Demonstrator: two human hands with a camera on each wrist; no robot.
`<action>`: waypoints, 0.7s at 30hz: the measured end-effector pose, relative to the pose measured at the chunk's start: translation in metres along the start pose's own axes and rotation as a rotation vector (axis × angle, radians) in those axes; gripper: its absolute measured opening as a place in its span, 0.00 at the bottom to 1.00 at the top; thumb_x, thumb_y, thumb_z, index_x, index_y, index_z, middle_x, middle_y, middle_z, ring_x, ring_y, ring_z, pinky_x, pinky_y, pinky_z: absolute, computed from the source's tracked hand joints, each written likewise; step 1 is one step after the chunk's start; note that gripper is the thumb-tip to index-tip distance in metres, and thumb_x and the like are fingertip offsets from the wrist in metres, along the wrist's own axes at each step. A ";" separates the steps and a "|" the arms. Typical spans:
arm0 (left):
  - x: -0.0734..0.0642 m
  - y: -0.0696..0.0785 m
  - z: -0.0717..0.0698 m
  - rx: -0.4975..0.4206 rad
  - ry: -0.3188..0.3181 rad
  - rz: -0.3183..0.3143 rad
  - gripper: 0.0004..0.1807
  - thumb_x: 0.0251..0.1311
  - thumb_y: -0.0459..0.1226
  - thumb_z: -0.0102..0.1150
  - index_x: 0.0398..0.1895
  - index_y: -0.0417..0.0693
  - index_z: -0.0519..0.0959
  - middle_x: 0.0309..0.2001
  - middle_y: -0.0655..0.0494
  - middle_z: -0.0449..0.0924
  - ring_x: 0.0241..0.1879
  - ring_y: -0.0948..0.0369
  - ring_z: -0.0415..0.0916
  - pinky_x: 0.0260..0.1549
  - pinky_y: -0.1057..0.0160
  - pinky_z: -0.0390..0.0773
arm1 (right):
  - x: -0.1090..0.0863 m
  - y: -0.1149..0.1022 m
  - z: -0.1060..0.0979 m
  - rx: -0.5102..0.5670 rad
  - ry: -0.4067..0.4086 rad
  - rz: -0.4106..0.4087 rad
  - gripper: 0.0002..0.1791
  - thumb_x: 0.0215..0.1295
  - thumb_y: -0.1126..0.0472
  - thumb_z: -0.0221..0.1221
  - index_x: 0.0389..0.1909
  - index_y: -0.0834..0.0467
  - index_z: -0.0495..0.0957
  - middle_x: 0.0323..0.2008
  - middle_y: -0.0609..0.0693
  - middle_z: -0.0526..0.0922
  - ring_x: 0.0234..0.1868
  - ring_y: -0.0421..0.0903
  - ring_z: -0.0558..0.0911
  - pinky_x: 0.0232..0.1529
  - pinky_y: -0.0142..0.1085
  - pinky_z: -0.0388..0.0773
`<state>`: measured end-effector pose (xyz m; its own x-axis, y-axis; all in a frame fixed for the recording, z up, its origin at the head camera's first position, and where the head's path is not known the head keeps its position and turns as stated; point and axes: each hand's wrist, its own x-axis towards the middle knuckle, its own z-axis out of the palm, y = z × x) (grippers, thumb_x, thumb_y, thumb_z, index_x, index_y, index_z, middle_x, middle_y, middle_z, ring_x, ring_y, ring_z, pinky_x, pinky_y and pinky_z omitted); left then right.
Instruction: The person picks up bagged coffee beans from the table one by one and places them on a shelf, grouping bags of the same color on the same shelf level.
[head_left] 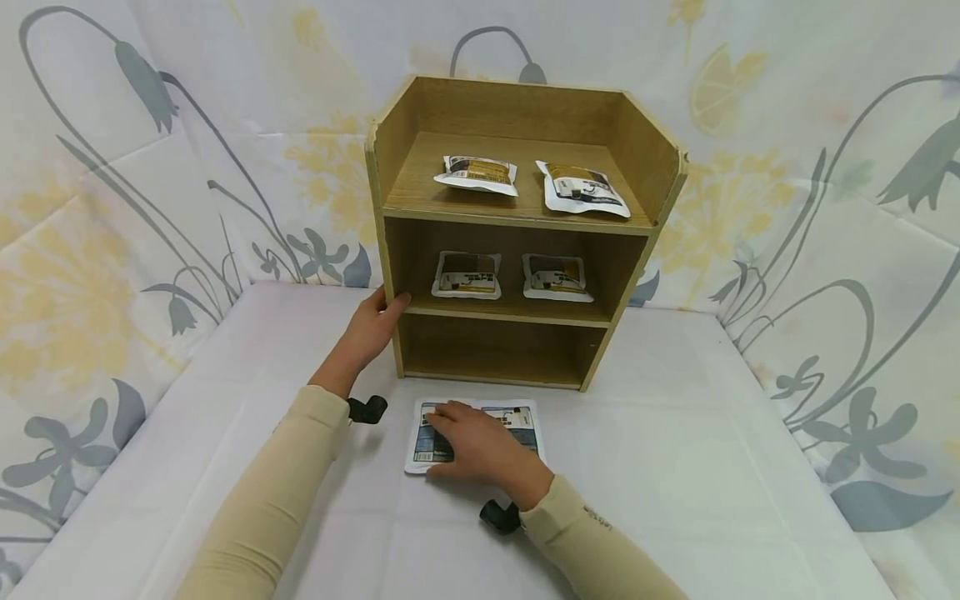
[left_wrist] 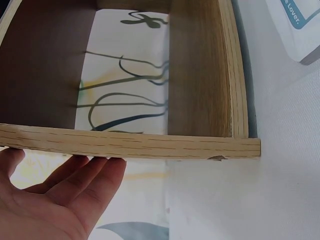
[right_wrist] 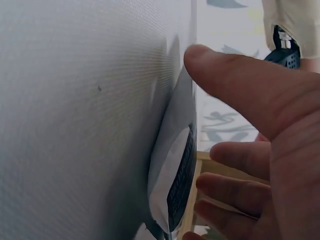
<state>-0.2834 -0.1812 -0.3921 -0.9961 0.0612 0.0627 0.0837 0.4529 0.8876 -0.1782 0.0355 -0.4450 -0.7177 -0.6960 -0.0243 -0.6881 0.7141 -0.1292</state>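
My left hand (head_left: 372,323) touches the left side of a wooden shelf unit (head_left: 498,312), its thumb at the front edge. In the left wrist view, the fingers (left_wrist: 102,187) extend against the outer face of the side panel (left_wrist: 150,142). In front of the unit, a flat white pouch (head_left: 412,454) with blue printing lies on the table. My right hand (head_left: 480,446) is over it, covering its middle. The right wrist view shows the thumb (right_wrist: 225,72) and fingers spread loosely beside the pouch (right_wrist: 162,187), gripping nothing.
On the unit's top level lie two white and brown pouches (head_left: 480,173) (head_left: 582,190). Two more pouches (head_left: 467,276) (head_left: 557,277) lean on the middle level. The bottom level shows bare wood. Floral cloth (head_left: 225,125) hangs behind and beside the white table (head_left: 712,467).
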 end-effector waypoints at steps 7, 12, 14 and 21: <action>-0.001 0.000 0.000 -0.005 -0.005 -0.013 0.40 0.67 0.64 0.39 0.77 0.58 0.52 0.69 0.44 0.64 0.66 0.46 0.67 0.64 0.43 0.66 | 0.002 0.000 0.004 -0.009 -0.037 0.010 0.47 0.51 0.34 0.67 0.70 0.50 0.66 0.68 0.49 0.68 0.68 0.48 0.69 0.65 0.42 0.70; -0.004 0.000 0.001 -0.006 -0.007 -0.025 0.40 0.67 0.64 0.39 0.77 0.57 0.51 0.69 0.44 0.64 0.66 0.46 0.66 0.64 0.42 0.66 | 0.002 -0.002 0.003 -0.006 -0.066 0.018 0.44 0.53 0.40 0.68 0.70 0.49 0.66 0.68 0.48 0.69 0.68 0.47 0.70 0.64 0.41 0.71; -0.004 0.000 0.001 -0.009 -0.004 -0.019 0.40 0.67 0.64 0.39 0.77 0.57 0.52 0.69 0.44 0.64 0.66 0.46 0.66 0.63 0.42 0.67 | 0.003 -0.003 0.002 -0.003 -0.071 0.020 0.42 0.54 0.44 0.68 0.70 0.49 0.66 0.67 0.48 0.69 0.68 0.47 0.70 0.63 0.41 0.72; -0.001 0.000 0.000 0.000 -0.007 -0.016 0.40 0.68 0.63 0.38 0.77 0.56 0.52 0.69 0.43 0.64 0.65 0.45 0.67 0.63 0.42 0.67 | 0.003 -0.003 -0.002 0.002 -0.070 -0.001 0.36 0.55 0.56 0.64 0.68 0.51 0.69 0.66 0.49 0.71 0.66 0.46 0.71 0.63 0.39 0.72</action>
<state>-0.2821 -0.1815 -0.3918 -0.9972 0.0604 0.0450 0.0675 0.4536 0.8886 -0.1788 0.0314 -0.4425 -0.7076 -0.7004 -0.0935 -0.6885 0.7132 -0.1316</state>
